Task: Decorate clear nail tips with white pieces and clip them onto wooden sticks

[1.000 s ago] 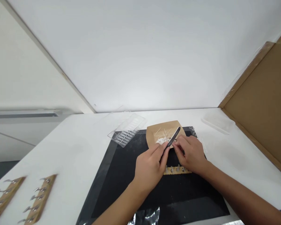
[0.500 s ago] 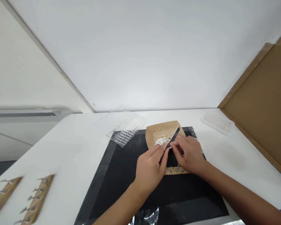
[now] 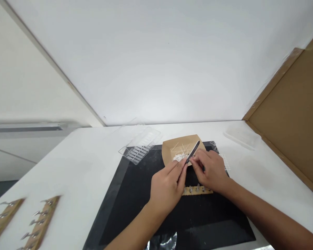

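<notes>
From where I stand, the black stick (image 3: 194, 150) is held aslant at the near side of the tray (image 3: 167, 152) of white bits. The left hand (image 3: 167, 187) pinches its lower end. The right hand (image 3: 212, 170) brings bent fingertips close against it; whether they grip something, I cannot tell. Below, a pegged strip (image 3: 194, 192) lies on the black mat (image 3: 135, 201), upon the white table (image 3: 75, 173).

Head view, forward and down

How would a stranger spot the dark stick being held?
On the white table lies a black mat, with a brown tray at its far edge. Seen against the tray, slanting up from the left hand, is the stick. It is thicker and darker than the tray's pale strips.
</notes>
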Available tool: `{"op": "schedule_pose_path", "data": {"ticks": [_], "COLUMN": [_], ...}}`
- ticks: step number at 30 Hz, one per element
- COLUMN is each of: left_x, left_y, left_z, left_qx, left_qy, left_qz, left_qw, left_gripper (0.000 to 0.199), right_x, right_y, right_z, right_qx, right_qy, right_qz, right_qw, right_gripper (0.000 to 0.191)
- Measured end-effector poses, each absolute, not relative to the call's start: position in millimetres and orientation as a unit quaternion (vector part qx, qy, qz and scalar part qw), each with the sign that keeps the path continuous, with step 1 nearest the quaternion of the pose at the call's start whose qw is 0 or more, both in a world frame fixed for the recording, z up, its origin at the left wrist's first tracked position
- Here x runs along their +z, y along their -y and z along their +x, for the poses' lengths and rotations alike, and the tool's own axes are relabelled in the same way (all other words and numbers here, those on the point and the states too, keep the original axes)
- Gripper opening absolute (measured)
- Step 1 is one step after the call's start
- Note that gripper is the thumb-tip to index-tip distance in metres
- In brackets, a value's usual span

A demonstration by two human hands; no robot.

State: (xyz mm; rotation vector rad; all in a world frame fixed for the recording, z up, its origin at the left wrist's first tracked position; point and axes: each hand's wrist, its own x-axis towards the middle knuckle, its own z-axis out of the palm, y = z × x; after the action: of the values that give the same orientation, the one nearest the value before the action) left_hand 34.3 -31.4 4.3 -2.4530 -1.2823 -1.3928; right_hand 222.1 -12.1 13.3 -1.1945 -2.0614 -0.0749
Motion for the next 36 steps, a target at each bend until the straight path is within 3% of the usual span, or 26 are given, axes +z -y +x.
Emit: {"op": "schedule_pose_path", "data": {"ticks": [14,19,24,28,33,36], "left_x": [7,8,9,17,22,17], "left_y": [31,28,10,-5,-11,-9], "left_z": [32,29,9,-8,-14,-16], "left_qx": [-0.458,-0.443,-0.330,-0.234,-0.112,-0.092], "left_qy": [0.418,0.448,0.613,0.726,0.757,0.754], "left_qz": [-0.784,-0.776,-0.715,-0.645,-0.643,-0.650], "left_qw": [0.010,0.016,0.073,0.049,-0.021,-0.005], "left_gripper": [0.023,0.023,0.031,0.039,0.040,0.037], "right_x": [12,11,6,3,-1,-2], "right_y": [11,8,8,11,14,15], "right_z": [220,223,227,228,230,231], "right_qx": [-0.029,-0.007,-0.004,-0.012,-0.018,-0.020], "right_qy": [0.822,0.789,0.778,0.776,0.770,0.766], "right_qz": [-0.429,-0.443,-0.455,-0.455,-0.462,-0.461], "right_qw": [0.374,0.426,0.434,0.436,0.439,0.447], "right_gripper": [0.029,0.024,0.025,0.025,0.027,0.028]}}
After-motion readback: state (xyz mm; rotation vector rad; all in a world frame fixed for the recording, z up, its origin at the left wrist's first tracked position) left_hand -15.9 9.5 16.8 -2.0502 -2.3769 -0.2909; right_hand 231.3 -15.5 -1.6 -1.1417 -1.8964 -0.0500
